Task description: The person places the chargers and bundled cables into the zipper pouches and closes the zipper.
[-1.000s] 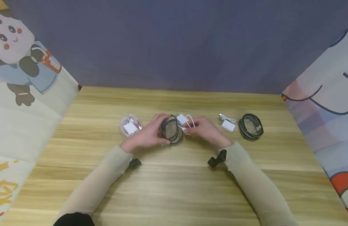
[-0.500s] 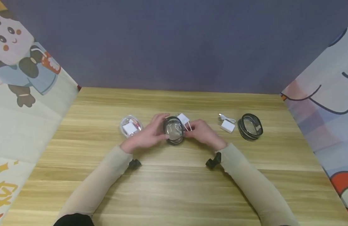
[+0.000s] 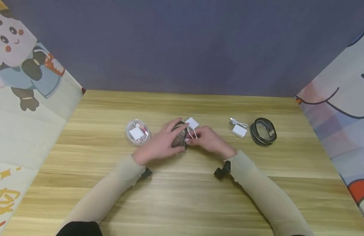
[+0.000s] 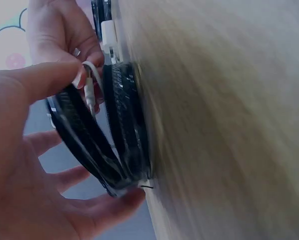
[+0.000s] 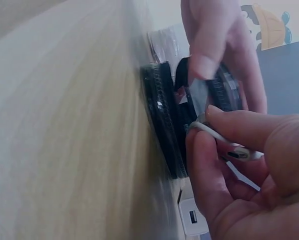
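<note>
Near the middle of the table, a small round zip case (image 3: 178, 140) with black edges and clear sides stands part-way unzipped, its two halves spread in a V in the left wrist view. My left hand (image 3: 161, 142) holds the upper half (image 4: 82, 137) between thumb and fingers. From the right, my right hand (image 3: 209, 141) pinches a short white charging cable (image 5: 209, 131) between thumb and forefinger at the mouth of the case. Part of the cable's loop shows above the fingers. A white charger plug (image 3: 192, 123) lies just behind the right fingertips, its USB port visible in the right wrist view.
Left of the hands lies a clear round case (image 3: 137, 141) with a white charger inside. To the right are another white charger plug (image 3: 239, 131), a coiled white cable (image 3: 240, 124) and a second black-edged round case (image 3: 263, 143). A dark wall (image 3: 182, 49) rises behind the table.
My left hand has shifted slightly right and now covers more of the case. The right hand has moved left with the white cable, up to the case's opening.
</note>
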`<state>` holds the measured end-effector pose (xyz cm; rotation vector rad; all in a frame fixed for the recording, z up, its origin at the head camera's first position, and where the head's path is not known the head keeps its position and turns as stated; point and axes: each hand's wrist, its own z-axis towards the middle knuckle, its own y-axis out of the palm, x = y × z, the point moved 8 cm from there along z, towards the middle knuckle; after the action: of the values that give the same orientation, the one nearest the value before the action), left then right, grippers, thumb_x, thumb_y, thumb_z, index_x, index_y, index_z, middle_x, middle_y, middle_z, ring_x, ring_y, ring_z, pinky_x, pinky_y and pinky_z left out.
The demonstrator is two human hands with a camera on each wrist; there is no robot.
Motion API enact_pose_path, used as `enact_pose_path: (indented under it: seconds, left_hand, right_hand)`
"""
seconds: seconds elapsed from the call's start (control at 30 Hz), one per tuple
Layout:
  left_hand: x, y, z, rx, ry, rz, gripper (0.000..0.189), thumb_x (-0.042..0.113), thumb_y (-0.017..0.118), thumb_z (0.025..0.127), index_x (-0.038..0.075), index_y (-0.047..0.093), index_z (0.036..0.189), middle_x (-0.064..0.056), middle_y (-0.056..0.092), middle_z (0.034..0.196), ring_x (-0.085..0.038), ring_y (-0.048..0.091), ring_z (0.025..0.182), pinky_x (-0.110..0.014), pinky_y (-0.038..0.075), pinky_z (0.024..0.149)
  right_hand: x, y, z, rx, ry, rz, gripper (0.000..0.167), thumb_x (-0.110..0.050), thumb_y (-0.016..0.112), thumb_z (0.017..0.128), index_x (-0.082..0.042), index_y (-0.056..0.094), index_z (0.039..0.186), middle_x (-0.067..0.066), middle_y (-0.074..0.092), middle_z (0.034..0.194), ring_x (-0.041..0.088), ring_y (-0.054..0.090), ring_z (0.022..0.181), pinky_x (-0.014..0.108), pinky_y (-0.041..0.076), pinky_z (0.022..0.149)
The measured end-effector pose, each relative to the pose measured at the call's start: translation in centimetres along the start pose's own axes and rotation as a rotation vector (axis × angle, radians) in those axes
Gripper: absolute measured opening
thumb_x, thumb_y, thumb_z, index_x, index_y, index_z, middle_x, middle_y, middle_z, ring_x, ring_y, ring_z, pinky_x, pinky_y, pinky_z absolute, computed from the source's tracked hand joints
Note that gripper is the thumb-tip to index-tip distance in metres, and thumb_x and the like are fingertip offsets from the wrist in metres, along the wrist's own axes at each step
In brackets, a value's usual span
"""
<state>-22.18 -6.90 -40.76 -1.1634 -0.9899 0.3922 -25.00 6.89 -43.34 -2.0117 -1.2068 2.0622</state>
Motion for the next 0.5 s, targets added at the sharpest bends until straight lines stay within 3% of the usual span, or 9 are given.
enact_pose_path:
  seconds: [0.17,0.27,0.4,0.5]
  left_hand:
    - [-0.25,-0.24,-0.02,-0.002,-0.019,-0.097,0.086,0.041,0.069,0.093,0.027,0.017,0.160,-0.013,0.011,0.164,-0.042,0.024,0.144,-0.062,0.042,0.102]
    - [-0.48,-0.37,-0.07,0.001,-0.023,-0.158,0.086,0.038,0.070,0.093,0.028,0.017,0.160,-0.016,0.008,0.163,-0.044,0.033,0.139,-0.061,0.044,0.101]
    - [-0.62,-0.59,-0.16,0.020,-0.013,-0.238,0.080,0.031,0.073,0.091,0.025,0.029,0.157,-0.019,0.007,0.161,-0.044,0.040,0.134,-0.061,0.045,0.100]
    - [-0.78,-0.63,-0.21,0.027,-0.010,-0.268,0.075,0.030,0.075,0.089,0.023,0.036,0.153,-0.018,0.008,0.160,-0.042,0.037,0.137,-0.060,0.045,0.100]
  right_hand:
    - [0.19,0.25,0.11,-0.005,0.002,-0.015,0.007,-0.017,0.077,0.086,-0.014,0.076,0.092,0.001,0.068,0.092,0.020,0.058,0.089,0.036,0.049,0.081]
    - [0.44,0.27,0.14,0.001,0.034,-0.012,0.009,-0.017,0.077,0.086,-0.013,0.076,0.094,0.002,0.068,0.092,0.020,0.058,0.089,0.035,0.049,0.080]
    - [0.74,0.13,0.09,0.029,0.079,-0.010,0.013,-0.019,0.077,0.086,-0.011,0.075,0.096,0.005,0.066,0.096,0.021,0.057,0.091,0.034,0.049,0.080]
    - [0.62,0.04,0.09,0.047,0.079,-0.031,0.014,-0.022,0.077,0.086,-0.012,0.074,0.094,0.005,0.064,0.095,0.021,0.056,0.089,0.034,0.049,0.076]
